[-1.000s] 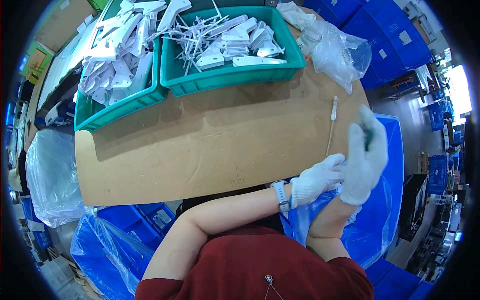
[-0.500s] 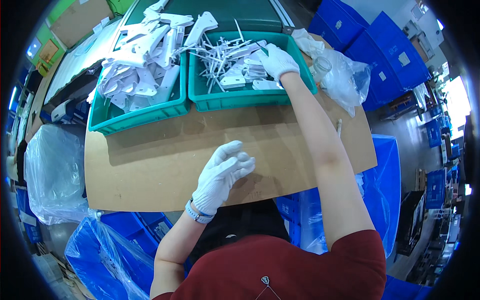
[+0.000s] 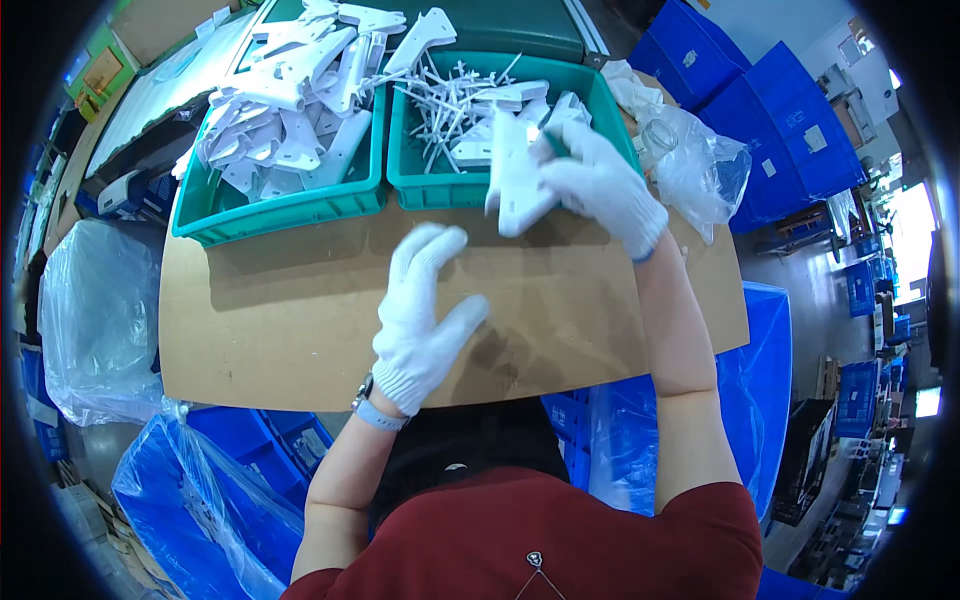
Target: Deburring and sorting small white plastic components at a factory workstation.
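Note:
In my gloved right hand point(image 3: 605, 190) is a white plastic bracket point(image 3: 517, 175), gripped at its right side and raised over the near edge of the right green bin point(image 3: 430, 188). That bin holds thin white sticks point(image 3: 450, 105) and more white plastic parts. My left hand point(image 3: 415, 315), also gloved, hangs above the cardboard tabletop point(image 3: 290, 340) with thumb and fingers apart and nothing in it. At the left, another green bin point(image 3: 290, 220) is heaped with similar white plastic brackets point(image 3: 285, 110).
Beside the right bin lie a clear plastic bag point(image 3: 705, 165) and a clear jar point(image 3: 657, 138). Large blue bins point(image 3: 790, 130) stand at the far right. Blue bins lined with plastic point(image 3: 205, 500) sit below the table's near edge, left and right.
My right hand has come out of the right bin toward me, bringing a white plastic bracket. My left hand has risen slightly and its thumb has spread from the fingers.

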Action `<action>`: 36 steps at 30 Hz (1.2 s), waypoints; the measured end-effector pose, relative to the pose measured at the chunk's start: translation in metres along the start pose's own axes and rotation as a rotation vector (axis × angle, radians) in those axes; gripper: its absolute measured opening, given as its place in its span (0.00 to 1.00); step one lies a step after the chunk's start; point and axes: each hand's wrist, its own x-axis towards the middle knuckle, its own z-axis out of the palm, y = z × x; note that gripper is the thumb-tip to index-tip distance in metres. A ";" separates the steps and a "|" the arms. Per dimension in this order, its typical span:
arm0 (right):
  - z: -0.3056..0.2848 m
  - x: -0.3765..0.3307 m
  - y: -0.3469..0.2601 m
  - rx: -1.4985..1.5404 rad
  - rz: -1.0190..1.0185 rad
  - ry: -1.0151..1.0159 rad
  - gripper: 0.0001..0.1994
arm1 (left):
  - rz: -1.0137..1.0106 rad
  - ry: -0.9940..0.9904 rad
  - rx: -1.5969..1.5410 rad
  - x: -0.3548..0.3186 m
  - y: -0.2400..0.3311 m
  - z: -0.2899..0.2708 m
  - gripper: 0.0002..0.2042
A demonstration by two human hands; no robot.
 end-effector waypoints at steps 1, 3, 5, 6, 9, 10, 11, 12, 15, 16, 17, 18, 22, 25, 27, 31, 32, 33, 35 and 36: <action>0.009 -0.014 -0.007 0.001 -0.033 -0.132 0.13 | -0.013 -0.001 0.013 0.005 0.004 0.002 0.32; 0.022 -0.037 -0.005 0.199 -0.049 -0.352 0.15 | 0.301 0.081 0.316 0.019 0.006 0.013 0.44; 0.037 -0.053 0.003 0.175 -0.047 -0.444 0.14 | 0.373 -0.068 0.296 0.026 0.022 0.008 0.47; 0.039 -0.058 0.002 0.205 0.051 -0.417 0.14 | 0.166 -0.177 0.093 0.019 0.017 0.012 0.47; 0.047 -0.071 0.013 0.036 -0.005 -0.112 0.16 | -0.314 -0.282 -0.155 0.012 0.028 0.013 0.47; 0.050 -0.075 0.019 -0.172 -0.160 0.181 0.18 | -0.568 -0.282 -0.208 0.013 0.033 0.012 0.47; 0.052 -0.081 0.023 -0.164 -0.158 0.171 0.18 | -0.579 -0.278 -0.203 0.012 0.030 0.013 0.47; 0.054 -0.090 0.025 -0.163 -0.264 0.285 0.19 | -0.595 -0.238 -0.441 0.013 0.025 0.015 0.48; 0.061 -0.112 0.024 -0.227 -0.424 0.389 0.23 | -0.611 -0.157 -0.865 0.009 0.012 0.019 0.50; 0.061 -0.119 0.024 -0.389 -0.449 0.323 0.24 | -0.629 -0.192 -0.867 0.010 0.012 0.017 0.50; 0.061 -0.121 0.024 -0.551 -0.474 0.255 0.25 | -0.646 -0.228 -0.870 0.010 0.013 0.017 0.51; 0.065 -0.120 0.026 -0.575 -0.532 0.279 0.26 | -0.652 -0.227 -0.869 0.009 0.015 0.017 0.51; 0.071 -0.120 0.028 -0.644 -0.531 0.233 0.25 | -0.637 -0.194 -0.979 0.008 0.025 0.019 0.51; 0.073 -0.121 0.023 -0.664 -0.471 0.199 0.24 | -0.640 -0.134 -0.970 0.004 0.023 0.025 0.51; 0.074 -0.118 0.028 -0.754 -0.596 0.266 0.25 | -0.609 -0.079 -0.971 0.001 0.019 0.025 0.50; 0.080 -0.117 0.028 -0.753 -0.600 0.295 0.25 | -0.602 -0.052 -0.721 0.001 0.017 0.022 0.48; 0.081 -0.116 0.030 -0.750 -0.607 0.305 0.25 | -0.613 -0.029 -0.666 0.001 0.018 0.022 0.47; 0.082 -0.116 0.030 -0.746 -0.615 0.313 0.25 | -0.614 -0.027 -0.666 0.000 0.018 0.022 0.47; 0.086 -0.118 0.023 -0.719 -0.582 0.308 0.24 | -0.569 0.006 -0.560 -0.002 0.017 0.024 0.43; 0.086 -0.118 0.021 -0.695 -0.547 0.305 0.23 | -0.570 0.006 -0.561 -0.003 0.016 0.026 0.43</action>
